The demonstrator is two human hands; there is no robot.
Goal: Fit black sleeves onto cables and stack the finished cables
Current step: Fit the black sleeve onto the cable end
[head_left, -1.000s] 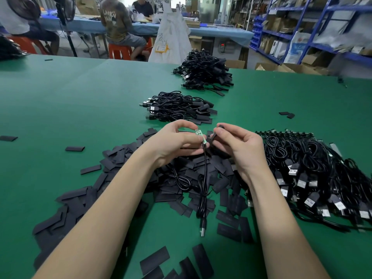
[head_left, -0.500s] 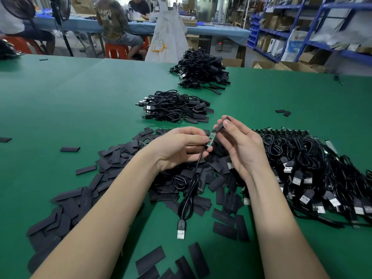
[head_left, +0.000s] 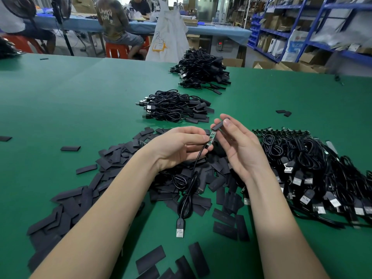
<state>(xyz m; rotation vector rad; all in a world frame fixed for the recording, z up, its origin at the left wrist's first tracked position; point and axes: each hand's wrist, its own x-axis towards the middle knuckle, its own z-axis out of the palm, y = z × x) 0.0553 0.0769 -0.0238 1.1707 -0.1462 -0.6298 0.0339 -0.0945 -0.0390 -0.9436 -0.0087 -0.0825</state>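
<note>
Head view: shirt point(head_left: 108, 19) lettering "UVKV NUN"

We saw a brightly and evenly lit scene; the light seemed to come from overhead, though no lamp showed. The green tabletop point(head_left: 80, 109) took it without glare. Soft, dark shadows lay under both forearms near the bottom edge, and a faint one under the cable point(head_left: 188, 200). The centre was sharp: the hands point(head_left: 177, 146) and the small board were crisp. The wide lens bent the tabletop's far edge and tilted the shelves point(head_left: 314, 27) at the upper right, where we noticed smeared, blurred detail.
</note>
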